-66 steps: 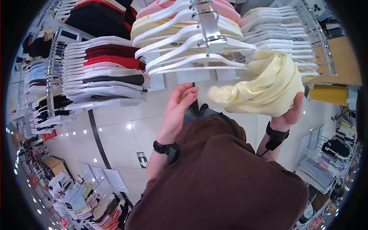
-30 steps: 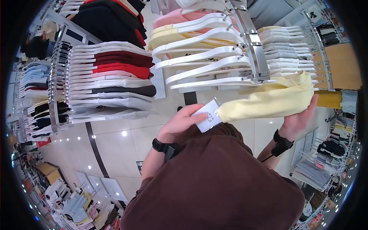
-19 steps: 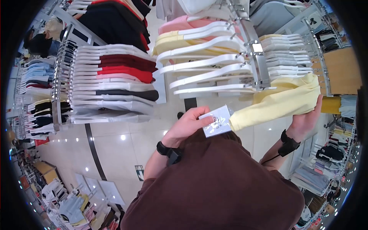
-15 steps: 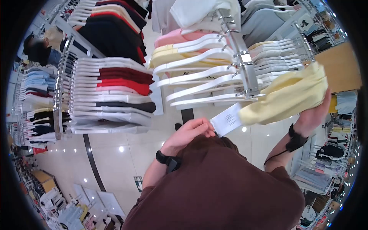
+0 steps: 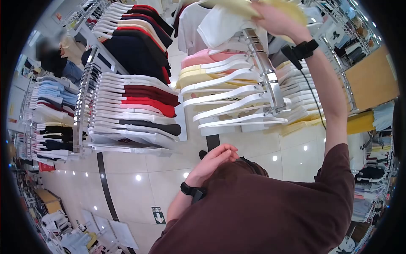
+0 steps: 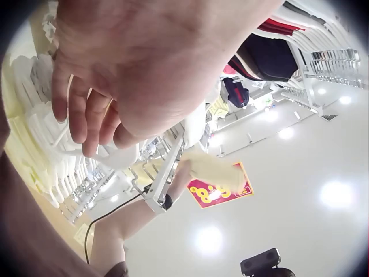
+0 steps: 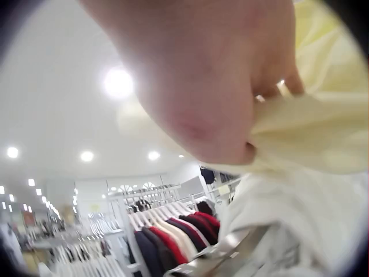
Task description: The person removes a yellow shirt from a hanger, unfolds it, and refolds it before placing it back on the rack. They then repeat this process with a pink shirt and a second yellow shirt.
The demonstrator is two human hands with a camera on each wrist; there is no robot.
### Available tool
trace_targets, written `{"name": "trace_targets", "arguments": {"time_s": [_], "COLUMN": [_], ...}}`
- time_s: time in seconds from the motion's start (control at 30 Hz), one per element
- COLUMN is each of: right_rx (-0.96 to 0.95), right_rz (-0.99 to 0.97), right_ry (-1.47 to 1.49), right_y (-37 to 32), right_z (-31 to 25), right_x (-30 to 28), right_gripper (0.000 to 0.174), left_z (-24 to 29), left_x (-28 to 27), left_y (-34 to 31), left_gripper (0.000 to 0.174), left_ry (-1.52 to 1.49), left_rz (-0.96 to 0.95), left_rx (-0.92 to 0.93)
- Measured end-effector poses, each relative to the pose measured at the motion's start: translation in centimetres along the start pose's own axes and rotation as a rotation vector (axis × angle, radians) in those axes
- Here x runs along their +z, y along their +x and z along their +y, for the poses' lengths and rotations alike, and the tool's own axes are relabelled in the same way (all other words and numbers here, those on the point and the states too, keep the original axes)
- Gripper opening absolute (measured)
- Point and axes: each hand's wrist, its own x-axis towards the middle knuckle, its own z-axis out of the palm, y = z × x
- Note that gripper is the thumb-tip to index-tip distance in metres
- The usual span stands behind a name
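My right hand (image 5: pixel 277 19) is raised at the far top of the head view and grips a pale yellow garment (image 7: pixel 323 135). In the right wrist view its thumb and fingers close round the cloth, which spreads out to the right. White cloth (image 5: pixel 220 23) draped on top of the rack lies just beside this hand. My left hand (image 5: pixel 216 161) is low in front of the body, holding nothing, its fingers loosely bent. White hangers (image 5: pixel 230 103) hang from the metal rail (image 5: pixel 270 78) in front of it. The garment's tag is out of sight.
Dark, red and white clothes (image 5: pixel 139 103) hang in a dense row at left. Pale garments (image 5: pixel 298 91) line the right side, near a wooden panel (image 5: pixel 372 78). A person (image 5: pixel 53 59) stands at the far left. A cable (image 5: pixel 313 91) hangs from my right wrist.
My right hand has carried the yellow garment from low right, up and over the top of the rack. My left hand has let go of the white tag and stays low. The view has shifted.
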Motion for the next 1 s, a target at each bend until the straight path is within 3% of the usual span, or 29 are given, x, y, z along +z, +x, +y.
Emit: {"name": "trace_targets", "arguments": {"time_s": [0.07, 0.33, 0.4, 0.47, 0.5, 0.57, 0.63, 0.67, 0.73, 0.8, 0.87, 1.0], "right_rx": [-0.352, -0.346, -0.041, -0.113, -0.057, -0.138, -0.13, -0.045, -0.067, -0.062, -0.068, 0.04], "right_rz": [0.224, 0.225, 0.01, -0.004, -0.214, -0.45, -0.545, -0.631, -0.52, -0.45, -0.289, -0.341], "right_ry": [0.174, 0.358, 0.528, 0.436, 0.476, 0.431, 0.385, 0.305, 0.431, 0.458, 0.902, 0.883], "right_y": [1.4, -3.4, -5.1, -5.4, -6.3, -7.8, -9.6, -10.1, -10.8, -12.6, -14.2, -15.1], "right_z": [1.6, 2.4, 2.4, 5.8, 5.9, 6.7, 7.0, 6.5, 8.9, 8.4, 6.4, 7.7], "right_x": [4.3, 4.5, 4.5, 8.1, 8.4, 11.7, 14.6, 15.0, 20.5, 21.4, 20.8, 23.2], "right_gripper": [0.065, 0.064, 0.052, 0.038, 0.034, 0.037, 0.034, 0.054, 0.049, 0.045, 0.053, 0.062], "left_z": [-0.7, -1.1, 0.2, 2.2, 3.2, 5.2, 7.1, 8.1, 8.9, 7.6, 5.8, -0.1], "left_x": [-0.7, -5.9, -7.3, -8.6, -9.1, -9.8, -10.0, -10.0, -10.9, -13.5, -16.4, -18.9], "left_y": [-0.9, -3.6, -3.3, -2.7, -2.4, -1.5, -0.5, 0.1, 1.4, 2.8, 4.2, 5.0], "left_gripper": [0.03, 0.028, 0.025, 0.024, 0.023, 0.025, 0.027, 0.029, 0.034, 0.036, 0.039, 0.04], "left_ry": [-0.035, -0.157, -0.178, -0.182, -0.187, -0.169, -0.151, -0.12, -0.078, -0.214, -0.433, -0.479], "left_rz": [0.03, 0.324, 0.401, 0.442, 0.487, 0.535, 0.585, 0.621, 0.657, 0.63, 0.611, 0.632], "left_rx": [0.017, 0.133, 0.221, 0.294, 0.367, 0.418, 0.469, 0.479, 0.491, 0.459, 0.385, 0.267]}}
